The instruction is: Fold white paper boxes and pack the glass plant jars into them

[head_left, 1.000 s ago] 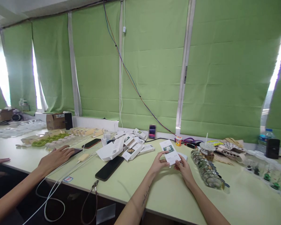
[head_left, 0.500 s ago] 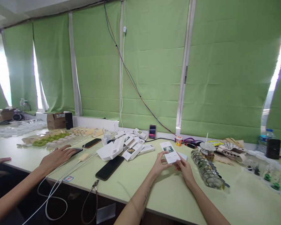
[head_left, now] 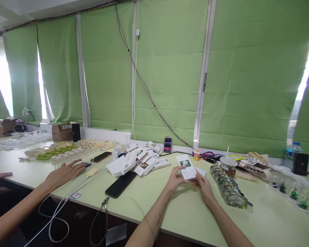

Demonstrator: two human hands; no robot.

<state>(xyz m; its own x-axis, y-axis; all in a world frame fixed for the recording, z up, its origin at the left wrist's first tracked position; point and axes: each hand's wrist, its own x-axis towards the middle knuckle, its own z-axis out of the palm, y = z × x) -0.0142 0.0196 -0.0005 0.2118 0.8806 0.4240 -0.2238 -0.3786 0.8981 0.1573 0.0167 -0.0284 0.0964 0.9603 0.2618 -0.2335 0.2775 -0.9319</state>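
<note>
The far side of the room is covered by wide green blinds [head_left: 170, 75], slightly creased and divided by pale upright window frames [head_left: 203, 82], while bright daylight is let in through narrow gaps at the left [head_left: 42, 85] and right [head_left: 304, 79]. A pale ceiling [head_left: 38, 7] is seen at the upper left, and the blinds are crossed by a slanting pair of blue and red wires [head_left: 141, 79] and a hanging white cord [head_left: 134, 85]. Beneath them, a white ledge [head_left: 106, 135] is met by a long, pale yellow-green counter [head_left: 275, 219], whose underside is left in shadow.
</note>
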